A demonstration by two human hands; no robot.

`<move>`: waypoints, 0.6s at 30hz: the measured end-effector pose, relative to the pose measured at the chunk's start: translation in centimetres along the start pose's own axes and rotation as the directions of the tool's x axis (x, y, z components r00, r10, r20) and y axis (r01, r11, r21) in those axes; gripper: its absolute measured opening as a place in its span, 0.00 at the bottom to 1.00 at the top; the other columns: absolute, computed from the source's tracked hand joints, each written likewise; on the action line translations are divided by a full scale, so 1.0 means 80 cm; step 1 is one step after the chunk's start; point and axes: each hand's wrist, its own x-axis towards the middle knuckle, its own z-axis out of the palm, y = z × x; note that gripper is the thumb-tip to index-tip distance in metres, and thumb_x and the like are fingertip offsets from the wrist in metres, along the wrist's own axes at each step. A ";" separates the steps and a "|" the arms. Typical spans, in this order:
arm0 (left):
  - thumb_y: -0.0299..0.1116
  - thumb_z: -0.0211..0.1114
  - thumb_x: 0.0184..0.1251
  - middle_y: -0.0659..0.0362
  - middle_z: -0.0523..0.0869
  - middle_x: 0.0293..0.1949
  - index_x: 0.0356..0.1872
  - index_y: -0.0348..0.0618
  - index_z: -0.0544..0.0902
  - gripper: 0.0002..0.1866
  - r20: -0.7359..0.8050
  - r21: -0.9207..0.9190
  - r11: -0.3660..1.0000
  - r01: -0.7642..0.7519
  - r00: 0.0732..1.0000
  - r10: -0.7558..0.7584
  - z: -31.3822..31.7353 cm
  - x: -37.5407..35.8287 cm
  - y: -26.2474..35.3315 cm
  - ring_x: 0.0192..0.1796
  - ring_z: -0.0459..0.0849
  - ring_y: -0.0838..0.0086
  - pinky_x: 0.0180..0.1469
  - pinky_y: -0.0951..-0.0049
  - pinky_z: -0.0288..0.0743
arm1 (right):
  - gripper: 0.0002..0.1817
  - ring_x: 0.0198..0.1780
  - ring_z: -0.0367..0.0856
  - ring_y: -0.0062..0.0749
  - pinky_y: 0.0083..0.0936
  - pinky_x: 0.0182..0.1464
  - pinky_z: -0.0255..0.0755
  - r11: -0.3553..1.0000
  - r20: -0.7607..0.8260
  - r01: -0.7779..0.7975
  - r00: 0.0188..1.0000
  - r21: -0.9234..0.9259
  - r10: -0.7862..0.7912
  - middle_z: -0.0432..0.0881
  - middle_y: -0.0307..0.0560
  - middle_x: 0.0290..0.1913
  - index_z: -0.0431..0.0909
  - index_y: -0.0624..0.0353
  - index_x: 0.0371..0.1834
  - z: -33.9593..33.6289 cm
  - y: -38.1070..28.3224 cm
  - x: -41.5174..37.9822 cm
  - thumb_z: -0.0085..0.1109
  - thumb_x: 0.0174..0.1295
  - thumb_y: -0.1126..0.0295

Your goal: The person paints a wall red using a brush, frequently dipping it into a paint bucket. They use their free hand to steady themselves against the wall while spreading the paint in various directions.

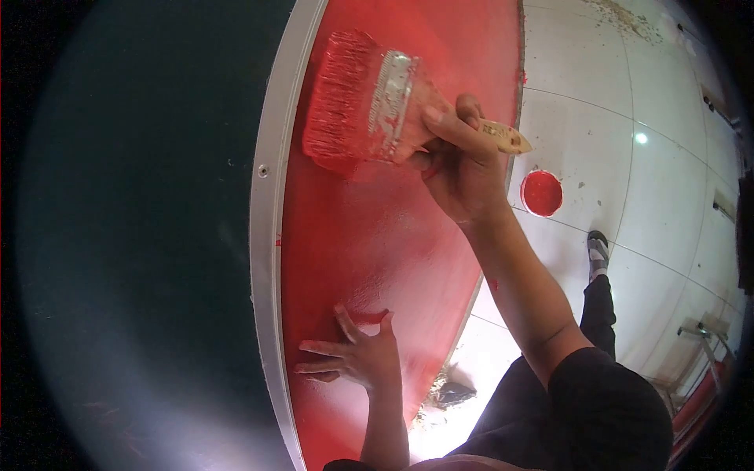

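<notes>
A wide paintbrush (344,106) with red-soaked bristles and a paint-smeared metal band is in my right hand (465,169). Its wooden handle passes between my thumb and fingers, and the bristles overlap the red painted surface (377,251) close to the metal trim (267,204). Lower down, my left hand (357,353) has its fingers spread over the same red surface, with nothing in it. Red paint marks the fingers of my left hand and a spot on my right forearm. Part of the red surface looks wet and shiny.
A round container of red paint (542,193) stands on the white tiled floor (581,118), near my sandalled foot (598,250). Beyond the trim lies a dark panel (149,235). Debris and a black scrap (455,394) lie by the red surface's lower edge. A metal frame (711,349) is at right.
</notes>
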 end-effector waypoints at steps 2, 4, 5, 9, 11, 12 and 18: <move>0.71 0.75 0.29 0.35 0.25 0.73 0.74 0.79 0.49 0.64 0.009 0.000 1.000 0.003 1.000 -0.003 0.001 0.000 -0.002 0.67 0.32 0.15 0.50 0.13 0.50 | 0.16 0.38 0.84 0.30 0.21 0.26 0.78 1.000 -0.001 -0.023 1.000 -0.002 0.023 0.79 0.42 0.38 0.60 0.44 0.30 0.007 0.007 0.005 0.55 0.63 0.80; 0.71 0.75 0.29 0.34 0.26 0.73 0.73 0.79 0.50 0.64 -0.009 -0.022 1.000 -0.005 1.000 0.004 0.003 0.000 -0.003 0.67 0.32 0.15 0.50 0.13 0.50 | 0.16 0.38 0.84 0.30 0.22 0.27 0.78 0.999 -0.001 -0.046 0.999 -0.011 0.046 0.79 0.42 0.38 0.60 0.44 0.29 0.006 0.012 0.005 0.54 0.63 0.80; 0.71 0.75 0.29 0.34 0.26 0.73 0.73 0.79 0.50 0.64 -0.006 -0.022 1.000 -0.005 1.000 0.005 0.004 0.000 -0.003 0.67 0.32 0.15 0.50 0.13 0.50 | 0.16 0.39 0.84 0.31 0.23 0.28 0.79 0.997 -0.013 -0.070 0.997 0.027 0.070 0.79 0.42 0.38 0.61 0.44 0.30 0.000 0.018 0.000 0.55 0.63 0.80; 0.71 0.75 0.28 0.33 0.27 0.73 0.73 0.79 0.52 0.63 -0.009 -0.015 1.000 0.007 1.000 -0.007 -0.001 0.001 0.001 0.67 0.32 0.14 0.49 0.13 0.51 | 0.15 0.40 0.84 0.33 0.29 0.32 0.84 0.994 -0.113 -0.099 0.988 0.051 0.104 0.80 0.41 0.39 0.62 0.45 0.30 -0.061 0.038 -0.038 0.57 0.61 0.79; 0.71 0.75 0.28 0.33 0.27 0.73 0.73 0.78 0.52 0.63 0.017 -0.005 1.000 0.026 1.000 -0.026 -0.003 0.002 0.002 0.67 0.32 0.14 0.49 0.13 0.51 | 0.15 0.40 0.84 0.33 0.30 0.34 0.85 0.994 -0.195 -0.110 0.975 -0.003 0.107 0.80 0.42 0.40 0.62 0.45 0.30 -0.107 0.027 -0.063 0.57 0.61 0.79; 0.71 0.76 0.28 0.32 0.27 0.73 0.73 0.78 0.52 0.63 0.017 0.006 1.000 0.019 1.000 -0.019 -0.002 0.001 0.000 0.67 0.32 0.14 0.49 0.13 0.51 | 0.15 0.41 0.84 0.34 0.32 0.36 0.85 0.991 -0.277 -0.124 0.955 -0.056 0.104 0.80 0.42 0.40 0.62 0.45 0.29 -0.119 0.022 -0.071 0.57 0.61 0.78; 0.70 0.76 0.28 0.31 0.27 0.72 0.73 0.78 0.51 0.64 0.019 -0.008 1.000 0.015 1.000 -0.015 -0.001 0.000 0.001 0.67 0.31 0.14 0.50 0.12 0.47 | 0.15 0.41 0.84 0.35 0.33 0.37 0.85 0.999 -0.122 -0.024 0.992 0.045 0.029 0.79 0.43 0.40 0.61 0.45 0.30 -0.053 0.003 -0.048 0.57 0.61 0.79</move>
